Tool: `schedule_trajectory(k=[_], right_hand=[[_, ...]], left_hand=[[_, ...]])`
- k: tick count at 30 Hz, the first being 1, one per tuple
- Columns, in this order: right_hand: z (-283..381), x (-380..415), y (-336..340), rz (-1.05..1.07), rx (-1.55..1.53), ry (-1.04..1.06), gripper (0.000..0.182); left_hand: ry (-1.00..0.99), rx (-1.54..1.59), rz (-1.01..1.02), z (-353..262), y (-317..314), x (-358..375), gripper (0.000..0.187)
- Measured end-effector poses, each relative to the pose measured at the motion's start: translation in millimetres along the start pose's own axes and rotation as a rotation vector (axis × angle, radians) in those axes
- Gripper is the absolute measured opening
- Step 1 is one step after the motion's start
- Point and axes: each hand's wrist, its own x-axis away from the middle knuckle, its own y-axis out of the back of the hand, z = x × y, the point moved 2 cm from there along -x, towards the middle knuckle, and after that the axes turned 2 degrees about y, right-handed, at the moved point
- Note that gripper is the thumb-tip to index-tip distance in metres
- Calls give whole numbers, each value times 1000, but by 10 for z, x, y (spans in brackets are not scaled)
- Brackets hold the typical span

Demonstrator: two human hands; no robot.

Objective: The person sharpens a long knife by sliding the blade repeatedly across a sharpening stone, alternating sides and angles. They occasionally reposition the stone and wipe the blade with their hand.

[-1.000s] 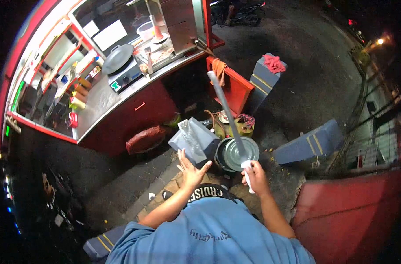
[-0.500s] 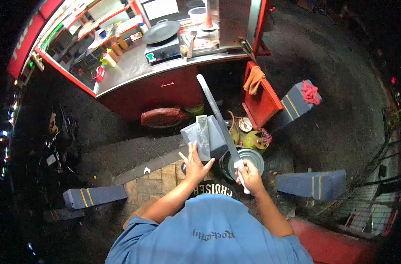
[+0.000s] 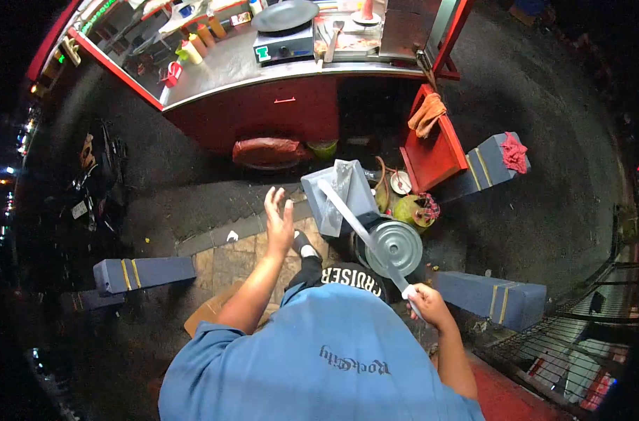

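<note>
A long, straight-bladed slicing knife [image 3: 358,228] is in my right hand [image 3: 428,305], which is wrapped round its white handle. Its blade slants up and left, crossing over a round metal lid [image 3: 401,238], and the rounded tip overlaps a grey plastic container [image 3: 318,193]. On that container lies a pale grey slab [image 3: 343,184] with a worn, whitish surface. My left hand [image 3: 280,221] is raised to the left of the container, fingers apart and holding nothing.
Ahead stands a red food stall with a metal counter [image 3: 221,70], a griddle pan [image 3: 285,15] on a stove and sauce bottles. An orange cloth [image 3: 427,114] hangs on its open red door [image 3: 438,158]. A green gas cylinder [image 3: 408,210] and grey blocks [image 3: 147,274] stand around.
My right hand has drawn the knife down and right, its tip dropping from near the stall to the container. My left hand has moved left, away from the slab. The view has shifted.
</note>
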Motion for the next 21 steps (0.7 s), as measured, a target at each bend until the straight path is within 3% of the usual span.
schedule_trajectory(k=[6, 14, 18, 21], right_hand=[[-202, 253, 140, 12, 24, -25, 19], [-142, 374, 119, -39, 50, -16, 23], [-76, 89, -18, -94, 81, 22, 19], [76, -343, -298, -178, 87, 168, 20]], left_hand=[[15, -288, 115, -117, -231, -286, 71], [91, -617, 156, -90, -527, -301, 100], [66, -618, 145, -18, -496, -553, 104], [129, -675, 93, -34, -527, -1110, 106]])
